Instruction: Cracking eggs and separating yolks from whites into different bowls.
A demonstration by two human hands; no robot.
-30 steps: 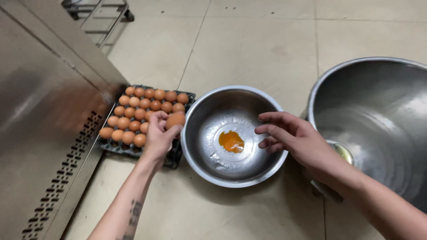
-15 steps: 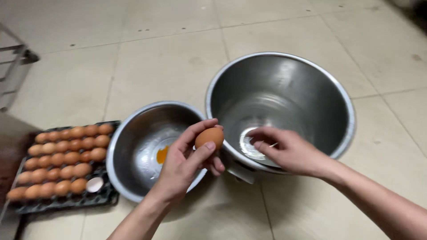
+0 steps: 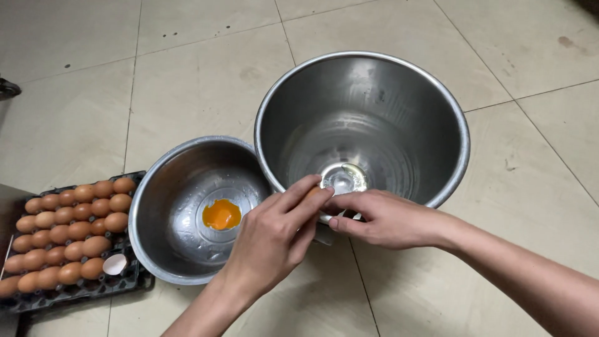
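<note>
My left hand (image 3: 271,240) and my right hand (image 3: 380,218) meet at the near rim of the large steel bowl (image 3: 449,112), fingers closed together on a brown egg (image 3: 314,192) that is almost hidden between them. Some egg white lies in the bottom of that large bowl. To the left stands a smaller steel bowl (image 3: 162,187) holding one egg yolk (image 3: 221,214). At far left a black tray (image 3: 134,281) carries several brown eggs (image 3: 68,228) and an empty shell half (image 3: 115,264).
Everything stands on a beige tiled floor (image 3: 199,68). A dark object (image 3: 7,88) pokes in at the left edge.
My left hand carried an egg from the tray across the small bowl to the large bowl's rim. My right hand joined it on the egg. The view shifted right.
</note>
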